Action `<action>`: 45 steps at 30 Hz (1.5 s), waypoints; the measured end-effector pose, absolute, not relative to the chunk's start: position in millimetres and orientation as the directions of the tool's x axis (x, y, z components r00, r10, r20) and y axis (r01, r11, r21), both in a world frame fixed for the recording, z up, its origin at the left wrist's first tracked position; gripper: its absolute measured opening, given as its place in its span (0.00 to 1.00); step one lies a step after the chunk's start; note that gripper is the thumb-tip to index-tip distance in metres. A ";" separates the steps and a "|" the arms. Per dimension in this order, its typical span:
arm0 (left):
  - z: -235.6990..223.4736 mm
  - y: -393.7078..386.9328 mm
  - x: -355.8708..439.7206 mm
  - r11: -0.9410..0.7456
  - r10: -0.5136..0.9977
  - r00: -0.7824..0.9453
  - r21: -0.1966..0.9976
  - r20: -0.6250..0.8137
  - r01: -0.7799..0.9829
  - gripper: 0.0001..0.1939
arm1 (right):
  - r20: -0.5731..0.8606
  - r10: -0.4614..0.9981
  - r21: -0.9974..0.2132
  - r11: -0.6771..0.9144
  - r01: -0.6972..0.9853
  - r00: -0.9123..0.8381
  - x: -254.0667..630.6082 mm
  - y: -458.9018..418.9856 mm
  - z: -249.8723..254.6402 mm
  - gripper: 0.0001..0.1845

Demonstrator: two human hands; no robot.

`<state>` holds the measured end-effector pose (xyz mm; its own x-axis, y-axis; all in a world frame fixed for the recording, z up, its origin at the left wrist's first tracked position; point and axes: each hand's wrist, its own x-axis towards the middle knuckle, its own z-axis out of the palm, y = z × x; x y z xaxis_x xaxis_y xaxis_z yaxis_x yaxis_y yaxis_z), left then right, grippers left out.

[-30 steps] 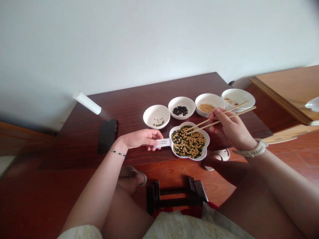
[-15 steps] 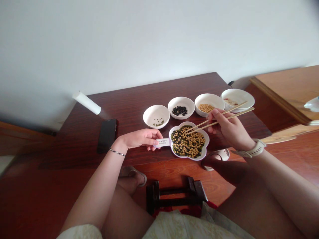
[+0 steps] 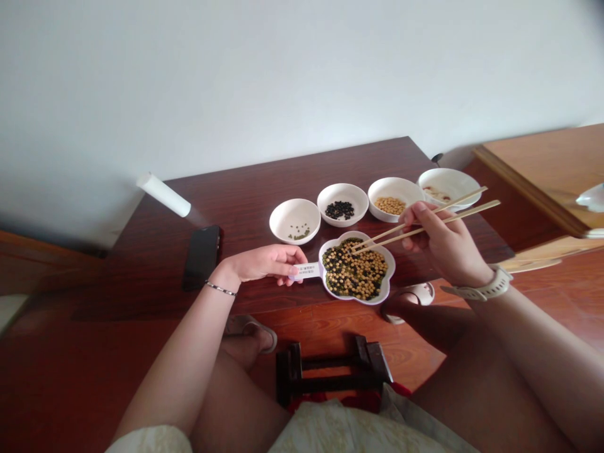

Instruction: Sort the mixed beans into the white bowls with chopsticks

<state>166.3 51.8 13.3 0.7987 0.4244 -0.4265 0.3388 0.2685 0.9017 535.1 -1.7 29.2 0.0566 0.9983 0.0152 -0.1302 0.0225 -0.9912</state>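
Note:
My left hand (image 3: 276, 263) is closed around the labelled handle of a white flower-shaped dish (image 3: 392, 267) at the table's front edge. Mixed beans (image 3: 356, 272), yellow, black and green, cover the bottom of the dish. My right hand (image 3: 436, 236) grips a pair of wooden chopsticks (image 3: 394, 236), whose tips touch or hover just over the beans near the dish's upper middle. Behind the dish are a bowl with a few green beans (image 3: 295, 221), a bowl of black beans (image 3: 343, 205), a bowl of yellow beans (image 3: 395, 199) and a bowl with pale and reddish bits (image 3: 450, 185).
A black phone (image 3: 202, 257) lies on the dark wooden table (image 3: 255, 182) at the left, with a white cylinder (image 3: 164, 195) behind it. A lighter wooden piece of furniture (image 3: 542, 163) stands at the right. Below is a dark stool (image 3: 333, 377).
My right hand has shifted to the right with the chopsticks, and their tips have moved only slightly. My left hand and the dish look nearly unmoved.

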 end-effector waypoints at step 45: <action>13.9 52.0 166.6 0.265 0.420 0.797 0.899 -0.434 0.350 0.17 | 0.072 0.997 -0.997 0.073 -0.030 0.016 530.0 -0.6 18.8 0.21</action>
<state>166.6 52.0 13.9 0.7969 0.4201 -0.4342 0.3498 0.2652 0.8985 530.0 -0.6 18.8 0.0165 0.9972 0.0725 -0.0303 0.0729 -0.9969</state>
